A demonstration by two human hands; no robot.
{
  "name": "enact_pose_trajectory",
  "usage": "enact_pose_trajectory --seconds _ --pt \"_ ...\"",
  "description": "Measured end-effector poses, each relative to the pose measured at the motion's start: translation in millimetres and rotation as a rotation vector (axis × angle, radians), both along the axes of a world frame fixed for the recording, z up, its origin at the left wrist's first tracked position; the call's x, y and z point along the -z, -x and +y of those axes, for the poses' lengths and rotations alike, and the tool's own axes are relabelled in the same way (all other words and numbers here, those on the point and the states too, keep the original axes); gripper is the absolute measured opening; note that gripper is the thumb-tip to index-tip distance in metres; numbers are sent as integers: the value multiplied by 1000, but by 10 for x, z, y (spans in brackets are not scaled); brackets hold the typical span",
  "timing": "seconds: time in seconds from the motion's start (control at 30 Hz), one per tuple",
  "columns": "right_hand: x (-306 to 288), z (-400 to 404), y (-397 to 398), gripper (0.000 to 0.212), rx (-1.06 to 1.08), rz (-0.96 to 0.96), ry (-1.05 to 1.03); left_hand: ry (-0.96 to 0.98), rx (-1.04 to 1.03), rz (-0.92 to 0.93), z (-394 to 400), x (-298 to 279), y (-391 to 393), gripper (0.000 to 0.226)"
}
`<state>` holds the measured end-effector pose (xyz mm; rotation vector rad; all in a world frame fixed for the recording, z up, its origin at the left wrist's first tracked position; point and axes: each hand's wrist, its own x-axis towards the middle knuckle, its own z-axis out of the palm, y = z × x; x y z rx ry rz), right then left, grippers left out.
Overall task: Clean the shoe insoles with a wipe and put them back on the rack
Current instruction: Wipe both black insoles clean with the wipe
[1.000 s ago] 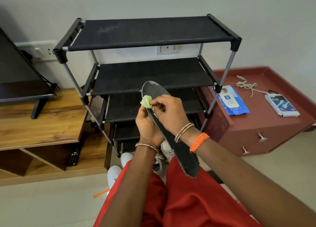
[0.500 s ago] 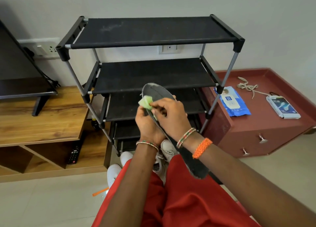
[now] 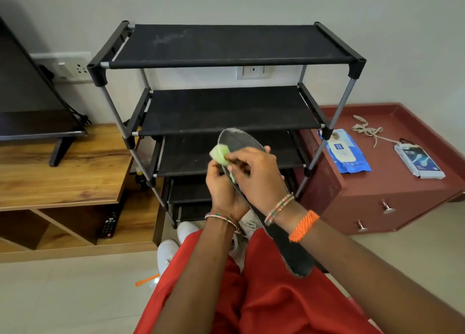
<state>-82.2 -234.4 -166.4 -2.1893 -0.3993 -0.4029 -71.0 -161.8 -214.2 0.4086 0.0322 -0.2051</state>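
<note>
A dark grey insole is held tilted over my lap, toe end up toward the rack and heel down to the right. My left hand grips it from underneath near the front part, fingers wrapped behind it. My right hand lies across the top face and pinches a small green wipe against the insole's left edge. The black shoe rack stands straight ahead with several bare fabric shelves. White shoes sit on the floor under my hands.
A blue pack of wipes and a small white box lie on the maroon drawer unit at right. A wooden TV stand with a TV is at left, a remote on its lower shelf.
Both hands and the insole have stayed in front of the rack's third shelf. The wipe has shifted only slightly along the front of the insole, and the heel has dipped a little to the right.
</note>
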Motion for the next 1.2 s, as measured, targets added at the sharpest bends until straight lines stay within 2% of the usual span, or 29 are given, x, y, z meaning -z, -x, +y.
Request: enact_pose_trajectory --seconds 0.13,0.3,0.43,0.5,0.63,0.77,0.83,0.9,1.0,1.1,1.2 --pt "78 -23 153 17 -74 11 62 -2 31 15 85 -48 -54 76" --pt "-106 56 -232 19 98 -118 25 -88 21 51 -132 -92 63 64" --pt "-120 133 -155 20 72 -90 19 -152 -38 50 -79 -104 19 64" --pt "-21 128 43 19 33 -88 13 -158 -65 22 -6 -53 -44 71" --pt "66 72 152 20 13 -108 -22 -184 -31 59 40 -82 -36 78" --pt "-100 120 -149 20 107 -164 -37 -150 -37 0 -77 -122 27 59" --pt "-161 109 -219 23 126 -202 -24 -214 -59 3 -80 -159 37 52" --pt "-162 110 -158 26 106 -199 65 -242 -46 -6 -45 -182 12 59" --pt "-81 117 54 29 17 -161 245 -180 14 -1 50 -244 -30 76" --pt "-86 81 145 28 -36 -188 171 -186 43 -41 92 -186 -64 89" --pt "-197 127 10 26 17 -231 168 -269 14 -63 30 -197 -1 81"
